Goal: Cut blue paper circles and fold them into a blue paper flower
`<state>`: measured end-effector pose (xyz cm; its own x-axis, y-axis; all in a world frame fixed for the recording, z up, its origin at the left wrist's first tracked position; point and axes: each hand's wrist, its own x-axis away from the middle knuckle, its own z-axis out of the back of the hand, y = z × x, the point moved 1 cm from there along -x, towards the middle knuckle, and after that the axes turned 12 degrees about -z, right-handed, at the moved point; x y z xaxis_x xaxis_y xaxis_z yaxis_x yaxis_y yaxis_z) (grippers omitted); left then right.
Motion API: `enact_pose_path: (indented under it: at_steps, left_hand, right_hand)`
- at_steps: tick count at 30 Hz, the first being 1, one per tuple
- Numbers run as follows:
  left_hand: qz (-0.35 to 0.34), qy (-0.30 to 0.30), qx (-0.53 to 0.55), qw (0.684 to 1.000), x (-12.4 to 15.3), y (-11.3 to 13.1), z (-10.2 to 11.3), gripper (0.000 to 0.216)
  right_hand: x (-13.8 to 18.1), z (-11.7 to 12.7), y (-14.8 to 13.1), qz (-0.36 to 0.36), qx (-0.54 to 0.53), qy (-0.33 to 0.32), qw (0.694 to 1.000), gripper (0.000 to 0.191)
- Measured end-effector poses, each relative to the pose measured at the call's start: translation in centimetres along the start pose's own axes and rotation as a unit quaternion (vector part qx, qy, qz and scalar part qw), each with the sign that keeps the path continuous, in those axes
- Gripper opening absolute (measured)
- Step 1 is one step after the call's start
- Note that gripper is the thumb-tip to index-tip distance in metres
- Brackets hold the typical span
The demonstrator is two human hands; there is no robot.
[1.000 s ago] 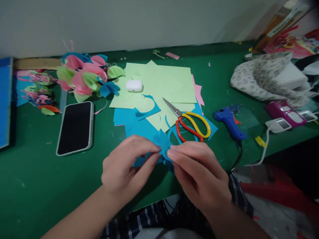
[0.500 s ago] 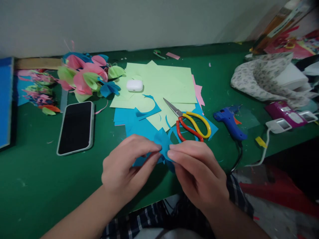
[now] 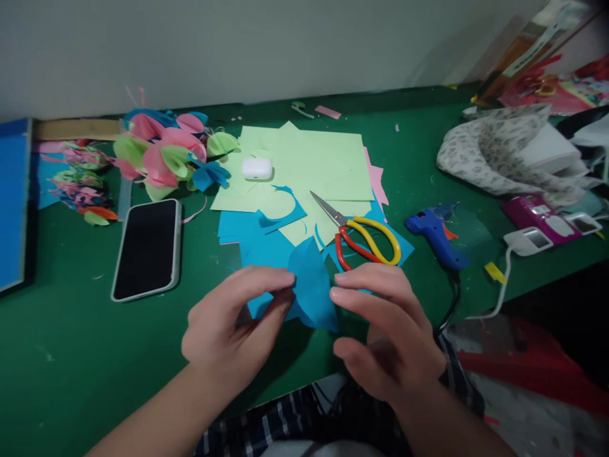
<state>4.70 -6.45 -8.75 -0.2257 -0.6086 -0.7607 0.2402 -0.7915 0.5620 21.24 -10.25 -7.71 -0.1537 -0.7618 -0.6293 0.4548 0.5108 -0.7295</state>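
Observation:
My left hand [image 3: 233, 330] pinches the left edge of a folded blue paper piece [image 3: 311, 285] between thumb and fingers, holding it upright just above the green table [image 3: 71, 330]. My right hand [image 3: 387, 330] is beside the paper's right edge with fingers spread apart, fingertips close to it but not gripping. Under and behind the paper lie blue paper sheets [image 3: 238, 225] and light green sheets [image 3: 323, 158]. Red-and-yellow scissors [image 3: 364, 238] rest just beyond my right hand.
A black phone [image 3: 147, 247] lies at left, with paper flowers [image 3: 162, 152] behind it. A white earbud case [image 3: 257, 168] sits on the green sheets. A blue glue gun [image 3: 435, 231], chargers [image 3: 530, 240] and patterned cloth [image 3: 495, 155] are at right.
My right hand has let go of the blue paper and opened its fingers, drawing slightly away. The paper piece now stands unfolded wider in my left hand.

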Motion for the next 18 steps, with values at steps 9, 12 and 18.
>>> enact_pose_path:
  at_steps: [9,12,18]
  left_hand:
    - [-0.008,-0.011,0.043,0.999,0.4,-0.3,0.3,0.036]
    - [-0.031,-0.061,0.024,0.997,-0.3,0.0,0.4,0.029]
    - [-0.084,-0.108,-0.008,0.991,-1.2,0.6,0.5,0.024]
  right_hand:
    - [0.2,0.0,-0.6,0.042,0.083,-0.031,0.995,0.017]
    - [0.4,0.2,-0.6,0.047,0.094,-0.030,0.994,0.019]
    - [0.5,0.4,-0.7,0.028,0.096,-0.039,0.994,0.017]
